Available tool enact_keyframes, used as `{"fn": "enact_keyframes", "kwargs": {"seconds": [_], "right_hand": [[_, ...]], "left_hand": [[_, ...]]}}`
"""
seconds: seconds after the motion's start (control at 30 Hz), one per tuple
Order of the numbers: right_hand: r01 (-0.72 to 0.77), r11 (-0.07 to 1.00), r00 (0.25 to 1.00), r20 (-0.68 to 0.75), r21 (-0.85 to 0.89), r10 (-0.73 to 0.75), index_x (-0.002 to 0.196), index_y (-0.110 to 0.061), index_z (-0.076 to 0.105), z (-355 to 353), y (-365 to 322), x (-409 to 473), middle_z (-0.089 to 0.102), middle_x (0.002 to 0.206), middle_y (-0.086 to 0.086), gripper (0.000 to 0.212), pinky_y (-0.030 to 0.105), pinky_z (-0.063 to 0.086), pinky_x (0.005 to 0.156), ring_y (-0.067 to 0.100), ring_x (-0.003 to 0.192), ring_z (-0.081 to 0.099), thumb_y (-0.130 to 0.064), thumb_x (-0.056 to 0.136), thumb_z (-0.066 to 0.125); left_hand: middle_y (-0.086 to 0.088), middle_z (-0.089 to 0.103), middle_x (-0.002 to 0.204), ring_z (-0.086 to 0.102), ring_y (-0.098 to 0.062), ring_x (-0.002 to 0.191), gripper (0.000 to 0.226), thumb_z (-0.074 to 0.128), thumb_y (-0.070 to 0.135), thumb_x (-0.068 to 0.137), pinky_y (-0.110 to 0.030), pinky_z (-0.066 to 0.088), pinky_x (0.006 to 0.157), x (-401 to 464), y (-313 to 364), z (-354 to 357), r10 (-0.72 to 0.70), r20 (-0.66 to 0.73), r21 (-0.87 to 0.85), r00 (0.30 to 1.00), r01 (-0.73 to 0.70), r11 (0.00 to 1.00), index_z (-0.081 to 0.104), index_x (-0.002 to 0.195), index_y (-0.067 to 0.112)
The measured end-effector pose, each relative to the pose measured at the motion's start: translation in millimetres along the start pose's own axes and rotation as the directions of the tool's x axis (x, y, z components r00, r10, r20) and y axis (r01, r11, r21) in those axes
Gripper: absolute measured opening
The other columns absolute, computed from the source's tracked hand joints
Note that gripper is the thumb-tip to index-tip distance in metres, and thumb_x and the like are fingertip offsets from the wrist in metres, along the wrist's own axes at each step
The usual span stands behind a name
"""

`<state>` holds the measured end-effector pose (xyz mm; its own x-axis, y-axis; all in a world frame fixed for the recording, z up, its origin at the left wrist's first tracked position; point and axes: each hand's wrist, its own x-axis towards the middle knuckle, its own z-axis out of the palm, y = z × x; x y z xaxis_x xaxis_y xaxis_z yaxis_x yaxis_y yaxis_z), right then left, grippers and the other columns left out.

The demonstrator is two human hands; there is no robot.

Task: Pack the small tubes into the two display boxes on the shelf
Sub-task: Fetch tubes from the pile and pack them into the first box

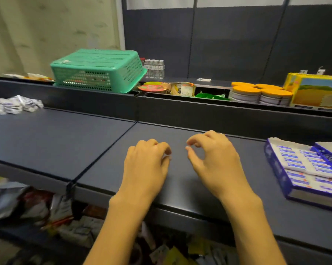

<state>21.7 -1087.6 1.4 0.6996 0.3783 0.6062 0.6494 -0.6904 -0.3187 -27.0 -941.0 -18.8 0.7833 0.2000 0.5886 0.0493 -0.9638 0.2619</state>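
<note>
Tubes (16,106) heaped far left of display box (287,180); left hand (146,165) nearer them, both grips loosely curled, empty, right hand (215,159) boxside.

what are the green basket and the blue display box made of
Green basket: looks like moulded plastic, slightly glossy, with rows of perforated holes in its walls.
Blue display box: probably printed cardboard, with a ragged white torn edge along its top rim.

Left hand (145,165), right hand (216,161): bare, no gloves, rings or watch. Forearms bare, sleeves not visible.
</note>
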Motion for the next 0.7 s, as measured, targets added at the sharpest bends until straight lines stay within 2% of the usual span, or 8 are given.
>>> {"fn": "enact_keyframes", "kwargs": {"seconds": [0.2, 0.37, 0.57, 0.7], "right_hand": [[0.026, 0.998, 1.0, 0.006, 0.062, -0.027, 0.104, -0.02, 0.067, 83, -120, 21, 0.06, 0.1, 0.004, 0.018, 0.037, 0.046, 0.082, 0.026, 0.099, 0.054, -0.029, 0.09, 0.059], [0.041, 0.996, 0.997, 0.066, 0.079, -0.046, 0.107, -0.022, 0.065, 142, -197, 47, 0.059, 0.102, 0.001, 0.02, 0.035, 0.044, 0.081, 0.024, 0.101, 0.052, -0.031, 0.092, 0.056], [0.082, 0.993, 0.992, 0.09, 0.081, -0.09, 0.108, -0.022, 0.064, 206, -272, 94, 0.058, 0.103, 0.0, 0.021, 0.036, 0.046, 0.081, 0.023, 0.102, 0.053, -0.032, 0.092, 0.056], [0.093, 0.994, 0.981, 0.166, 0.065, -0.103, 0.114, -0.026, 0.06, 257, -316, 131, 0.057, 0.108, -0.001, 0.025, 0.033, 0.044, 0.083, 0.022, 0.105, 0.052, -0.037, 0.093, 0.052]], "left_hand": [[0.002, 0.065, 0.094, 0.057, -0.026, 0.093, 0.011, 0.062, 0.031, 0.087, -0.037, 0.042, 0.077, -10, -140, -60, -0.024, 0.008, 0.128, 1.0, 0.022, 0.992, 0.068, 0.094, 0.026], [0.004, 0.064, 0.094, 0.057, -0.024, 0.093, 0.011, 0.06, 0.033, 0.089, -0.036, 0.042, 0.076, -8, -233, -96, -0.075, 0.001, 0.139, 0.997, 0.075, 0.987, 0.067, 0.095, 0.026], [0.009, 0.061, 0.103, 0.053, -0.015, 0.1, 0.017, 0.052, 0.039, 0.093, -0.03, 0.041, 0.084, 8, -332, -108, -0.115, 0.008, 0.132, 0.993, 0.113, 0.985, 0.062, 0.104, 0.031], [0.011, 0.06, 0.106, 0.051, -0.013, 0.102, 0.017, 0.049, 0.04, 0.094, -0.026, 0.035, 0.084, 30, -403, -107, -0.129, 0.042, 0.153, 0.991, 0.121, 0.981, 0.06, 0.106, 0.033]]}}
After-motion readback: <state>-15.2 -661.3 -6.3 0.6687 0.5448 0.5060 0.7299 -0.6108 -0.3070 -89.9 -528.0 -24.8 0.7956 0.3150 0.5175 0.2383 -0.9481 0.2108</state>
